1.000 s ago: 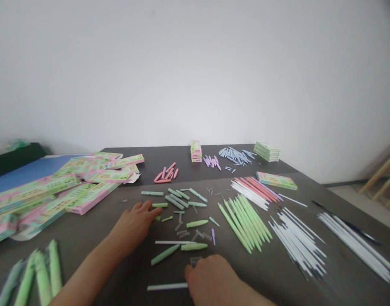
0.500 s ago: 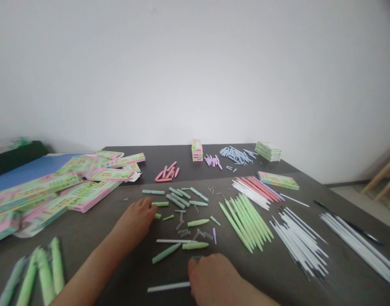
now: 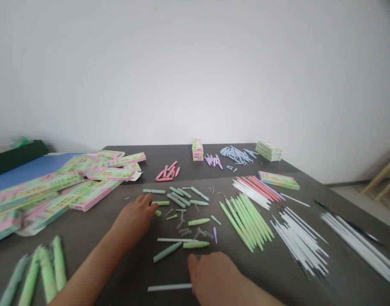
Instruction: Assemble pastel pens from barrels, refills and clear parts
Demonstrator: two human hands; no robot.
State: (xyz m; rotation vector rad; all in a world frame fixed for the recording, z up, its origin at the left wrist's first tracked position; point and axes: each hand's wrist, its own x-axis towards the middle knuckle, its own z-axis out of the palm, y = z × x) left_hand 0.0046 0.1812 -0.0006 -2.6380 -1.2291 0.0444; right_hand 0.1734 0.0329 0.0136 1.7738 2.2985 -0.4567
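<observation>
My left hand (image 3: 139, 216) is low over the table with curled fingers. A short light green pen part (image 3: 158, 213) pokes out from under its fingertips, and a light green barrel (image 3: 163, 203) lies just beyond. My right hand (image 3: 214, 274) is closed near the front edge, its fingertips hidden. Part of a small clear piece (image 3: 199, 256) shows at its thumb and forefinger. One end of a white stick (image 3: 169, 287) disappears by this hand. Between the hands lie another white stick (image 3: 174, 240), a grey-green barrel (image 3: 167, 252) and a light green barrel (image 3: 196, 245).
Small clear pieces (image 3: 184, 232) and grey-green barrels (image 3: 178, 199) lie ahead. Rows of green pens (image 3: 246, 221) and white refills (image 3: 300, 242) spread right. Flat printed boxes (image 3: 95, 187) pile up left, with thick green pens (image 3: 46, 272) nearer. Pink (image 3: 169, 171) and blue parts (image 3: 236, 155) sit farther back.
A small clear piece now shows on the table beside my left fingertips. Both hands stay almost where they were; the view shifts very slightly.
</observation>
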